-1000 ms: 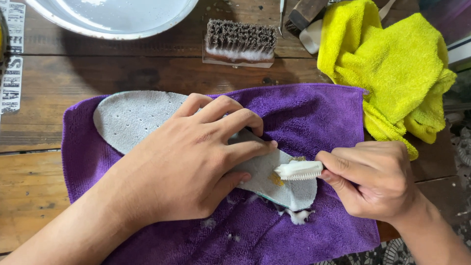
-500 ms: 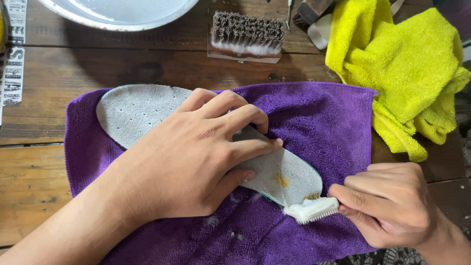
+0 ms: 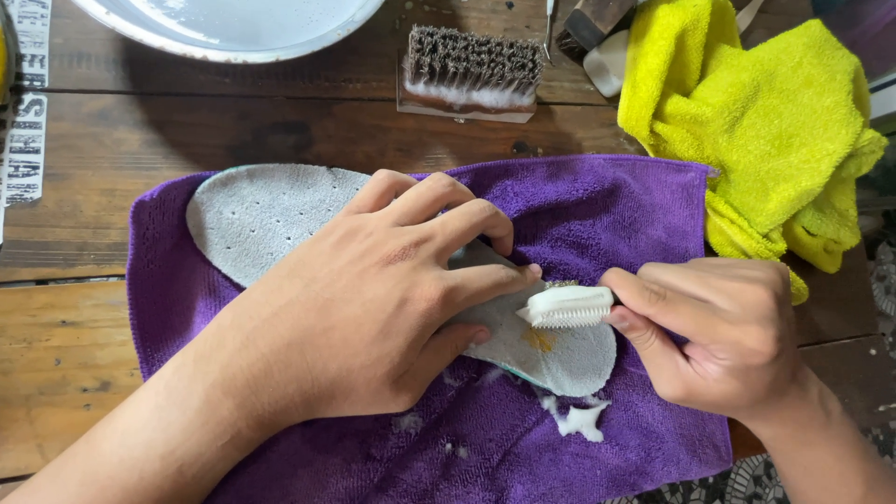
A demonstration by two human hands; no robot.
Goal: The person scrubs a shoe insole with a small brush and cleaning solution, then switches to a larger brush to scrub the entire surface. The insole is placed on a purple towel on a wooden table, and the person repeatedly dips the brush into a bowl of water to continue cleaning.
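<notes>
Left hand [image 3: 373, 299]: palm down, fingers spread flat, pressing grey shoe insole [image 3: 271, 210] onto purple cloth [image 3: 616, 215] on tabletop [image 3: 65, 355]. Right hand [image 3: 719, 336]: fingers clamped round small white brush [image 3: 567, 305], bristles on insole's stained end.

Grey perforated shoe insole [image 3: 266, 215] lying flat on a purple microfibre cloth [image 3: 607, 215], a yellow stain near its narrower end; small white brush [image 3: 567, 306], bristles down, resting on that end beside the stain.
</notes>
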